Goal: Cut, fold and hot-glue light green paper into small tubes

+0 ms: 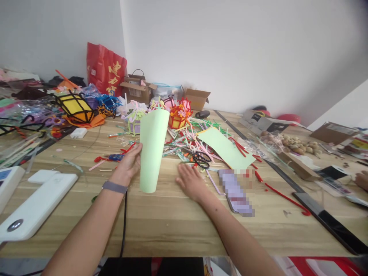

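Note:
My left hand (131, 163) grips a curled sheet of light green paper (153, 153) by its left edge and holds it up off the table; the fingers behind the paper are hidden. Flat on the wood lies my right hand (190, 180), fingers stretched out, with nothing in it. Just beyond that hand are black-handled scissors (201, 159). Another light green sheet (225, 147) rests on the scattered pipe cleaners to the right. A phone (235, 191) with a blurred screen lies right of my right hand.
Small pipe-cleaner lanterns (178, 117) stand behind the paper, and a yellow-black lantern (75, 106) sits at the left. A white power bank (40, 205) lies front left. Along the wall are a red bag (105, 71) and cardboard boxes (197, 99). Another person's hand (361, 180) shows at the right edge.

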Demonstrator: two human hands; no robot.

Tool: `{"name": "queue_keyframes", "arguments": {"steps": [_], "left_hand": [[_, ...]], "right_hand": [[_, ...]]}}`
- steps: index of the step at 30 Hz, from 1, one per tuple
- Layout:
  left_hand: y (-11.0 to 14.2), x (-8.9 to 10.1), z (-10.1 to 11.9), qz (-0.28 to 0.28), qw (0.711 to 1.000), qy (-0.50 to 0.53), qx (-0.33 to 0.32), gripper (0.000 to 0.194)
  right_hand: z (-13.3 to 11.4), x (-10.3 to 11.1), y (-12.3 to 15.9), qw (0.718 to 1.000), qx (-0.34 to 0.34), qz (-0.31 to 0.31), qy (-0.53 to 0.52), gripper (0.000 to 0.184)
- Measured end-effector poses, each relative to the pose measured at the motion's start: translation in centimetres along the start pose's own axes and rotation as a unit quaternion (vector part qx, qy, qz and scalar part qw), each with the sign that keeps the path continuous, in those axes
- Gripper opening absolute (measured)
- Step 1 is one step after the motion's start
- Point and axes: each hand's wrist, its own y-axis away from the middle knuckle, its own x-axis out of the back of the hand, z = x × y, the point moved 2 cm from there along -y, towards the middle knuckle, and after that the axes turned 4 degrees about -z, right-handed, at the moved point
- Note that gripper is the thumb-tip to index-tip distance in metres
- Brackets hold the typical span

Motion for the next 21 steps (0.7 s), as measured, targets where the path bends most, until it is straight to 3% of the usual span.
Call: {"name": "queue_keyframes", "arguments": {"steps": [2, 3, 5, 7, 8, 10, 12, 14, 16, 18, 21], "left_hand": [[0.1, -0.1, 0.0, -0.023, 0.999, -0.019, 0.013, 0.014], [0.1, -0.1, 0.0, -0.033, 0.999, -0.027, 0.019, 0.015], [0.2, -0.2, -0.1, -0.046, 0.998, -0.040, 0.029, 0.014], [0.3, -0.2, -0.1, -0.047, 0.997, -0.049, 0.038, 0.014], [0.4, -0.2, -0.2, -0.046, 0.997, -0.052, 0.043, 0.014], [0.4, -0.2, -0.3, -0.049, 0.996, -0.052, 0.047, 0.014], [0.3, -0.1, -0.4, -0.054, 0.996, -0.052, 0.048, 0.012], [0.3, -0.1, -0.5, -0.057, 0.996, -0.056, 0.047, 0.010], [0.4, -0.2, -0.5, -0.062, 0.994, -0.070, 0.050, 0.009], [0.8, -0.4, -0.6, -0.085, 0.989, -0.099, 0.064, 0.011], [1.6, -1.1, -0.8, -0.142, 0.963, -0.202, 0.110, 0.022]], "right_hand": [[1.1, 0.8, -0.2, 0.995, -0.078, 0.046, 0.031, 0.052], [0.9, 1.1, -0.1, 0.995, -0.063, 0.064, 0.037, 0.050], [-0.5, 1.1, 0.3, 0.996, 0.058, 0.062, 0.023, 0.048], [-2.2, 0.5, 0.9, 0.978, 0.209, 0.000, -0.013, 0.053], [-2.6, 0.2, 1.0, 0.969, 0.243, -0.029, -0.025, 0.057], [-2.1, -0.1, 0.7, 0.979, 0.198, -0.047, -0.022, 0.060], [-0.2, 0.1, 0.1, 0.999, 0.043, -0.006, 0.011, 0.055], [1.4, 0.9, -0.2, 0.994, -0.080, 0.051, 0.047, 0.048], [2.0, 1.7, -0.2, 0.990, -0.093, 0.106, 0.023, 0.046], [1.9, 2.2, -0.1, 0.981, -0.051, 0.148, -0.119, 0.039], [2.3, 2.6, -0.2, 0.914, -0.037, 0.169, -0.367, 0.023]]}}
